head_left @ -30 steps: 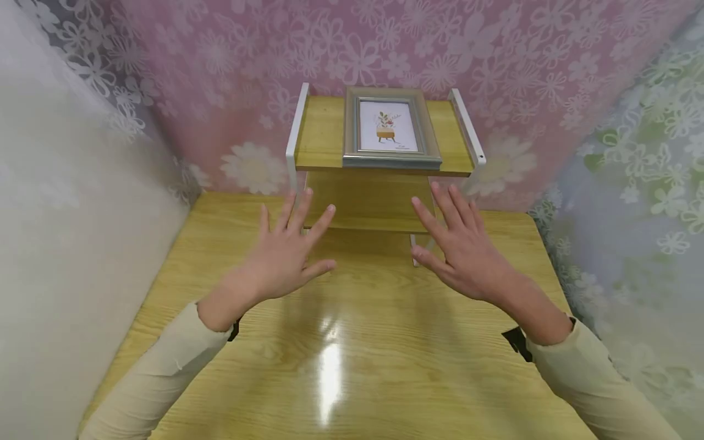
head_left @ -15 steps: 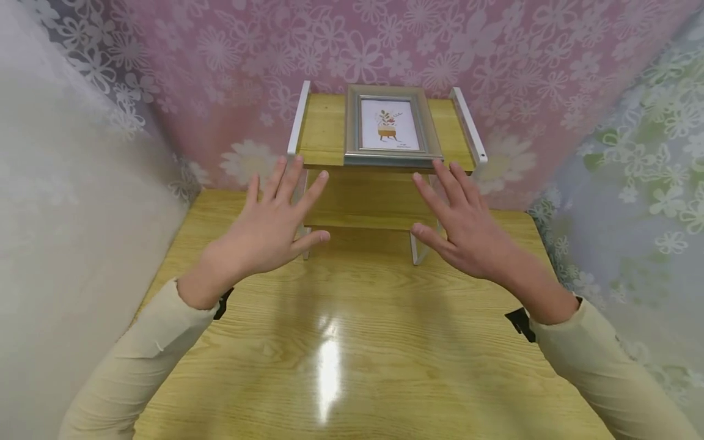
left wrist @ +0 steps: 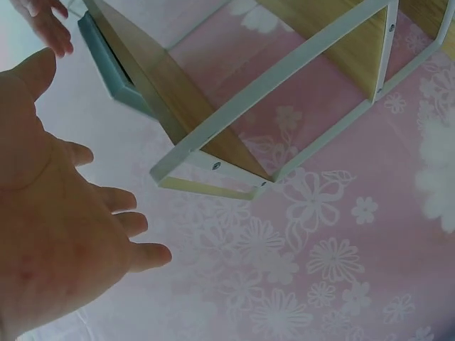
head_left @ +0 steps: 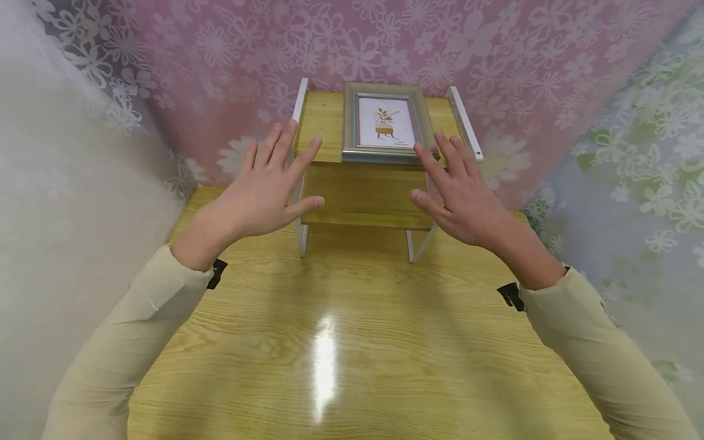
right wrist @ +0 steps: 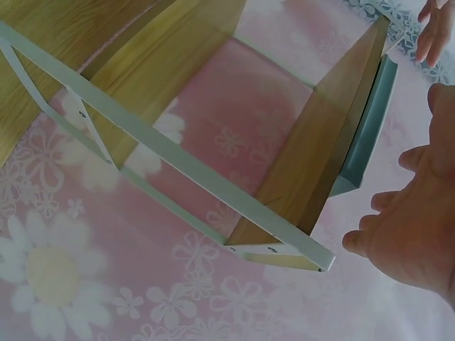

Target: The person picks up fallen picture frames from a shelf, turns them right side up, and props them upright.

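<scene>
Right grip point(head_left: 464, 198) partly hides frame point(head_left: 385, 122).

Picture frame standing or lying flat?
Lying flat: picture frame faces up, its edge running along the top shelf in both wrist views.

A pink wall printed with white outlined flowers point(head_left: 363, 36) rose behind a yellowish wood-grain table with a glossy top point(head_left: 396, 360). Low on that wall, two large pale daisies point(head_left: 504, 164) showed, both partly hidden. To the left stood a pale greyish-white wall point(head_left: 71, 226), its far upper part turning grey under white blossoms point(head_left: 99, 55). The right wall was pale blue-grey point(head_left: 621, 214) — scattered with white flowers and soft green leaves. Light struck the tabletop in one long white streak point(head_left: 324, 370) — blurred at its edges — while dim shadows lay either side.
</scene>
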`<state>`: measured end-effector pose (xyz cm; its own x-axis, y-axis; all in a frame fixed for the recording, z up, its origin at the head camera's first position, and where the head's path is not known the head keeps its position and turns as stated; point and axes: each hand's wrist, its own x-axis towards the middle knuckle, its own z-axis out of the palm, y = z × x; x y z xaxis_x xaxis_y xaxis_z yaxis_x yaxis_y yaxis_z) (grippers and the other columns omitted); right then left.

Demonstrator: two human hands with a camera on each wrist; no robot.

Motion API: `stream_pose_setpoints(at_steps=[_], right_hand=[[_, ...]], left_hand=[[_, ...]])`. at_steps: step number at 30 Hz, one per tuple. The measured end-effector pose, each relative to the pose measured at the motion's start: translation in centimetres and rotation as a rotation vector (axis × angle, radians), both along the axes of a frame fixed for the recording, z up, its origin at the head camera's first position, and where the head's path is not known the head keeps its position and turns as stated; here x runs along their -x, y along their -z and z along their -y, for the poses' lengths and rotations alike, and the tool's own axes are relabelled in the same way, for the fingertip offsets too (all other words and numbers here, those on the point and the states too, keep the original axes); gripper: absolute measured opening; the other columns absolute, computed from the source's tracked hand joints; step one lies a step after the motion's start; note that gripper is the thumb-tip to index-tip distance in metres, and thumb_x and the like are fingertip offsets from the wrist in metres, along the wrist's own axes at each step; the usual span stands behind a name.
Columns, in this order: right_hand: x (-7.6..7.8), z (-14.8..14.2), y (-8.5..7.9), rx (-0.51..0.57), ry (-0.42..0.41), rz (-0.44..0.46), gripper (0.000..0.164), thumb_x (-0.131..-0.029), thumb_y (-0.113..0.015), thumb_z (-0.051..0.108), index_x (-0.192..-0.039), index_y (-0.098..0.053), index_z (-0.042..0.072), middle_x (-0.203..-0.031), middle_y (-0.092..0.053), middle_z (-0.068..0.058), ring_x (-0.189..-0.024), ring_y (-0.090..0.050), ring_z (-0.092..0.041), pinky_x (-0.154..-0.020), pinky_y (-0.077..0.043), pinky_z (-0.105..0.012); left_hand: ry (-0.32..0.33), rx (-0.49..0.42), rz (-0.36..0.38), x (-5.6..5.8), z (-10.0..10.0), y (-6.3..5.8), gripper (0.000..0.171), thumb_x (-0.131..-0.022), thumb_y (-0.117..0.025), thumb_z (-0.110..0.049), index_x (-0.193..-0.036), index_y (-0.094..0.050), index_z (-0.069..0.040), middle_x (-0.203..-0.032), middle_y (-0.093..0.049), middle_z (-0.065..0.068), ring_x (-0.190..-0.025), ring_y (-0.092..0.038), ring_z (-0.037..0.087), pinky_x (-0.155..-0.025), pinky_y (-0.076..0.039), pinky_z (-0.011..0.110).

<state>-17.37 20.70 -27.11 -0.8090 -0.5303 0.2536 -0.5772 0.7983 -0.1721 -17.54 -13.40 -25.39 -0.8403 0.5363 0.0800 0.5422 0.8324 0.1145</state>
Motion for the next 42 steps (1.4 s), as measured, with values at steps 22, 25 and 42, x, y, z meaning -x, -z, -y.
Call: stream_pose_setpoints(at_steps=[22, 25, 42], right_hand=[[4.5, 1.0, -2.5, 0.276, -0.003, 0.245, 0.071, -0.106, -0.04, 0.043, -0.161, -0.007, 0.013, -0.164, 0.004, -0.018, -0.152, 0.001, -0.033, -0.117, -0.009, -0.062], [5.2, 1.2, -2.7, 0.336, -0.004, 0.259, 0.069, -0.106, -0.041, 0.039, -0.161, -0.009, 0.012, -0.164, -0.003, -0.017, -0.149, -0.013, -0.039, -0.115, -0.017, -0.062], [8.3, 1.0, -4.5, 0.442, 0.233, 0.309, 0.065, -0.104, -0.044, 0.039, -0.157, -0.023, 0.007, -0.158, -0.028, -0.022, -0.143, -0.032, -0.038, -0.113, -0.031, -0.055]], left_hand=[[0.116, -0.288, 0.105, 5.2, -0.6, -1.8, 0.082, -0.102, -0.046, -0.051, -0.161, 0.004, -0.024, -0.165, 0.014, 0.008, -0.152, 0.007, 0.034, -0.118, -0.009, 0.061], [0.116, -0.328, 0.126, 5.9, -0.7, -2.0, 0.081, -0.102, -0.047, -0.049, -0.161, 0.003, -0.026, -0.165, 0.011, 0.008, -0.152, 0.006, 0.033, -0.117, -0.01, 0.062], [0.094, -0.404, 0.193, 8.8, -4.2, -3.7, 0.064, -0.103, -0.051, -0.027, -0.157, -0.02, -0.009, -0.157, -0.028, 0.019, -0.113, -0.058, 0.03, -0.098, -0.046, 0.044]])
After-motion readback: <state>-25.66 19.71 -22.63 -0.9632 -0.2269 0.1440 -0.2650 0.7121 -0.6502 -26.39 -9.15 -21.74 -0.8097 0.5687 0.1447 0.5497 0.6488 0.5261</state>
